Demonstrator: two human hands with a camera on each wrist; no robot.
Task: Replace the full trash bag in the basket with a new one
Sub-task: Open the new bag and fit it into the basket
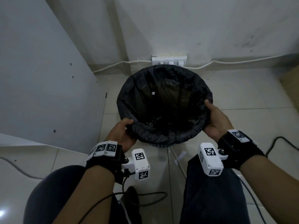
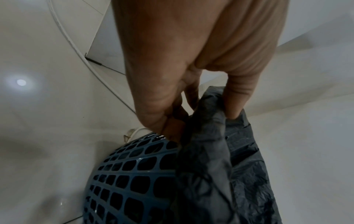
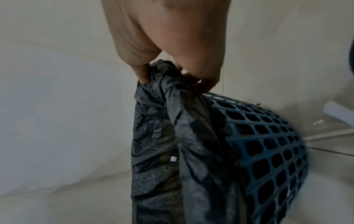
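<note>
Crouched over one blue lattice basket (image 1: 159,145) on the tiled floor (image 1: 242,97), a person grips the single black trash bag (image 1: 163,101) that lines it, one hand at each side of the rim. Left hand (image 1: 120,135): thumb over the top of the folded cuff, fingers (image 2: 172,125) curled under it against the basket wall, clamped on plastic. Right hand (image 1: 216,120): the same pinch across the mouth, fingers (image 3: 205,84) tucked below the fold and thumb pressing from inside.

Thin, crinkled film like this looks soft and slippery, and would likely stretch or tear if pulled at one point; the bunched cuff between thumb and fingers seems the safest place to hold. Little shows inside the dark bag beyond one small white scrap, so its weight cannot be told. Light and open-sided, the basket may well rise with the bag unless something steadies it.

Beyond the fingertips, against the wall, sits one white power strip (image 1: 169,60), with a pale cord trailing to each side. No second bag can be made out with certainty.
</note>
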